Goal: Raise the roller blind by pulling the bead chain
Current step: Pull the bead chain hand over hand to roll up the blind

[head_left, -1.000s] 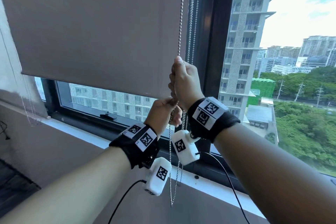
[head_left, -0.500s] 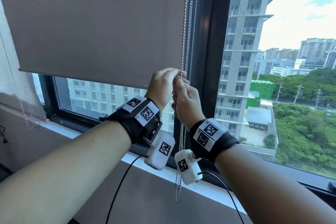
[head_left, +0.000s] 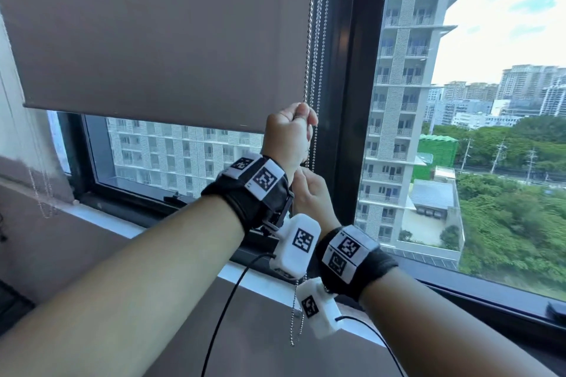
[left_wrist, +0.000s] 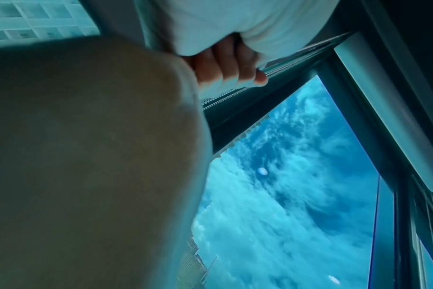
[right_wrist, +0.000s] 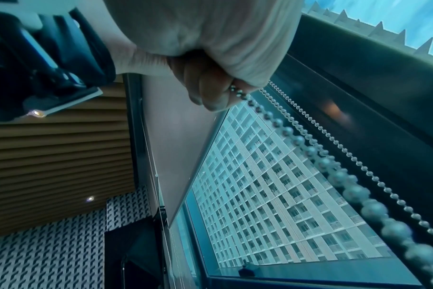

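A grey roller blind [head_left: 159, 40] covers the upper window, its bottom rail just above my hands. The metal bead chain [head_left: 310, 49] hangs along its right edge. My left hand [head_left: 288, 135] is the upper one and grips the chain in a fist. Just below it, partly behind the left wrist strap, my right hand [head_left: 314, 196] grips the same chain. In the right wrist view the chain [right_wrist: 299, 140] comes out of the curled fingers [right_wrist: 210, 88]. The left wrist view shows curled fingers [left_wrist: 222, 66] beside the chain [left_wrist: 225, 97].
A dark window post [head_left: 352, 86] stands right behind the chain. The white sill [head_left: 116, 223] runs below the glass. The chain's loop end [head_left: 295, 324] dangles under my wrists. Another bead chain [head_left: 39, 193] hangs at the far left wall.
My left hand has climbed from below the right hand to above it and gripped the chain higher. The right hand has dropped with the chain. The blind's bottom rail sits higher.
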`<state>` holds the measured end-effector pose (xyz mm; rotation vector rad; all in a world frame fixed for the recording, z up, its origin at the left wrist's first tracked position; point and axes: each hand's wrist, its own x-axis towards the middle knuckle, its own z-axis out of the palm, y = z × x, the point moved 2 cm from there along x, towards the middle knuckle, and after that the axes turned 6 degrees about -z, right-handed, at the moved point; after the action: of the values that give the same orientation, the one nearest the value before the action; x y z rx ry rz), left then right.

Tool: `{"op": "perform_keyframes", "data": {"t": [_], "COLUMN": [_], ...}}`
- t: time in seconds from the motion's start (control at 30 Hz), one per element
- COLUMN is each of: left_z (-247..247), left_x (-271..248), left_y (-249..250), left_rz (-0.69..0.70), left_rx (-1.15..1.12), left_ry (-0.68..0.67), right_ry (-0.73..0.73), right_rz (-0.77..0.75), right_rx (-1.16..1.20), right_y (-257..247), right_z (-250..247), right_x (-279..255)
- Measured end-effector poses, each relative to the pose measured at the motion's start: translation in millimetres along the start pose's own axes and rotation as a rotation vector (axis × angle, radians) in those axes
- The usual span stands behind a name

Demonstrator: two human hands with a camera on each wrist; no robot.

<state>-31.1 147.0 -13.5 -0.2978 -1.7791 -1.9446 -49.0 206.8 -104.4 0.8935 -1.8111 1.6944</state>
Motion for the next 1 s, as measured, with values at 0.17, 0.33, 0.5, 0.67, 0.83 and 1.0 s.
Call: {"op": "perform_keyframes", "data": {"t": [0.17, 0.33, 0.5, 0.67, 0.83, 1.0], "left_z": [-6.1, -11.4, -16.4, -22.6, -23.3, -26.0], "left_x": [-5.5, -14.7, -24.7, -32.2, -35.7, -35.5], "left_y": [-4.4, -17.2, -39.2, -53.5, -56.6, -60.1], "left_rz": [0.037, 0.004, -0.061, -0.108, -0.06, -0.066], "left_rx": [0.029, 0.0, 0.025, 0.05, 0.042, 0.029], "left_ry": [0.017, 0.015, 0.024, -0.017, -0.028, -0.043], "right_ry": [-0.071, -0.134, -0.051, 0.025, 0.026, 0.052], "right_rz": [0.051, 0.088, 0.011, -0.017, 0.049, 0.059], "right_rx": [0.058, 0.158, 0.234, 0.206, 0.314, 0.191], "right_y": [8.5, 2.5, -22.4, -57.8, -84.9, -84.4], "right_z": [-4.9, -17.4, -20.5, -17.8, -8.1, 3.0], "right_x": [-2.6, 4.9, 30.4, 62.6, 82.1, 85.5]}}
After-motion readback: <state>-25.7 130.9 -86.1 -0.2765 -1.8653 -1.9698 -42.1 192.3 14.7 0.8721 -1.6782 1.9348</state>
